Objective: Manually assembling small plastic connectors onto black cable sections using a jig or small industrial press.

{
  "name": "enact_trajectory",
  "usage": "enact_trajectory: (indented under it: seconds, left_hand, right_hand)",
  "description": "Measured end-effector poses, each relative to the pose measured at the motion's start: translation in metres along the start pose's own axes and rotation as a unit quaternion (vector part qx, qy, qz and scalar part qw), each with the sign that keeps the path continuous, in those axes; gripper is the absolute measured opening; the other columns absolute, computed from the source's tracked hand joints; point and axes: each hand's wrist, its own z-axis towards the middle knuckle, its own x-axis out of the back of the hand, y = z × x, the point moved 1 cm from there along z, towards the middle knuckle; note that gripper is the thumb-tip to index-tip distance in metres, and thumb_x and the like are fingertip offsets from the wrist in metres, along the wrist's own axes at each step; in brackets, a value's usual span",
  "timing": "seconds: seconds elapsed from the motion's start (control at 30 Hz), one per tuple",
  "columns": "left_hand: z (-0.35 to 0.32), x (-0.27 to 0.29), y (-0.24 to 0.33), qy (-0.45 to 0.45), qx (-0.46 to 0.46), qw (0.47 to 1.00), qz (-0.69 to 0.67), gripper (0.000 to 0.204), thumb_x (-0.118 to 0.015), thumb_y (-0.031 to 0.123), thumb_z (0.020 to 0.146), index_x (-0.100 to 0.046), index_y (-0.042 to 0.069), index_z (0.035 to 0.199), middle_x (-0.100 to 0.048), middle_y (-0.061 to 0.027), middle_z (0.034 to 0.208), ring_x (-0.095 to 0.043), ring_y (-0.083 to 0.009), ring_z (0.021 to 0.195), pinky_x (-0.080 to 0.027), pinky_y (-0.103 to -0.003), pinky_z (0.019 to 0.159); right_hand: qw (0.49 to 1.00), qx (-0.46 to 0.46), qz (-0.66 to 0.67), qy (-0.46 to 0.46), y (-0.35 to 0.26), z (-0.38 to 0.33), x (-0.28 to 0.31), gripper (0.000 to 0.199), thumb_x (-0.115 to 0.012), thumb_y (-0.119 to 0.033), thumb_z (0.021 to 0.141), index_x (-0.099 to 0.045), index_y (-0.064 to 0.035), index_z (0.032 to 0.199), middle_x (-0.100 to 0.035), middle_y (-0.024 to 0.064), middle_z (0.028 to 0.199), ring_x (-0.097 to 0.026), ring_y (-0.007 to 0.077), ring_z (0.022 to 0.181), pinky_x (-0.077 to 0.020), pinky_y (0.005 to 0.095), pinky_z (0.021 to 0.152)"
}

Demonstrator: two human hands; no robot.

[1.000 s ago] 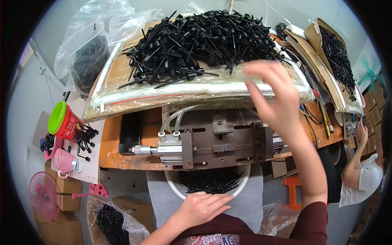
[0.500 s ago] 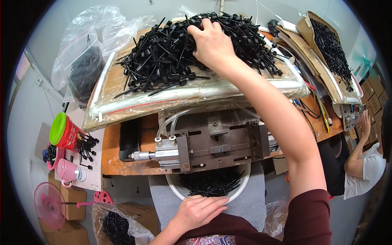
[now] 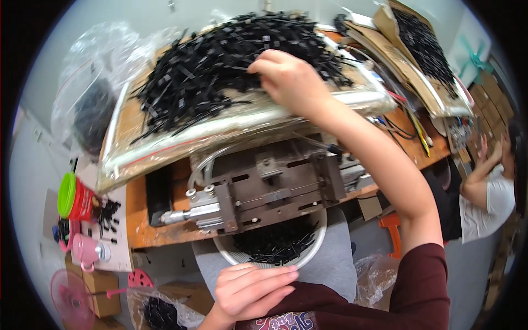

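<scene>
Right hand on heap of black plastic ties at desk back, fingers curled into ties; left hand loosely open, empty, at bowl rim

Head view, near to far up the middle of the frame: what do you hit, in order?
left hand → white bowl of black parts → grey metal fixture → clear plastic sheet edge → pile of black plastic parts, with the right hand resting in it.
</scene>
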Motion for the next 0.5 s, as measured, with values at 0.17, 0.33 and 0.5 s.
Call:
enact_trajectory:
  seconds: [0.17,0.33,0.5]
  left_hand:
    - [-0.01,-0.014,-0.001,0.025,0.029,0.999,0.039,0.014,-0.069,0.004,0.08,-0.07,-0.001,0.093,-0.074,-0.0148,0.083,-0.069,-0.0183,0.06,-0.05,-0.024,0.055]
    - [-0.02,-0.028,-0.007,0.007,0.06,0.998,0.023,0.017,-0.067,-0.002,0.078,-0.069,-0.002,0.095,-0.073,-0.0166,0.084,-0.069,-0.0189,0.061,-0.052,-0.024,0.06]
    - [-0.021,-0.027,-0.008,0.001,0.074,0.997,0.029,0.016,-0.066,-0.003,0.08,-0.069,-0.004,0.096,-0.073,-0.0171,0.085,-0.068,-0.018,0.061,-0.053,-0.024,0.06]
  right_hand:
    - [0.997,-0.036,-0.067,-0.004,-0.01,-0.007,0.005,0.032,-0.076,-0.027,0.07,-0.066,-0.0074,0.094,-0.057,0.0086,0.099,-0.058,0.0271,0.096,-0.0543,0.038,0.077]
    - [0.989,-0.132,0.001,-0.061,-0.005,-0.012,-0.001,0.02,-0.069,-0.01,0.071,-0.064,-0.0063,0.091,-0.057,0.0126,0.097,-0.064,0.0336,0.084,-0.0541,0.0439,0.072]
    - [0.99,-0.128,0.031,-0.055,-0.004,-0.014,0.003,0.018,-0.064,0.002,0.069,-0.059,-0.0008,0.087,-0.057,0.0145,0.092,-0.064,0.0352,0.081,-0.0536,0.0445,0.07]
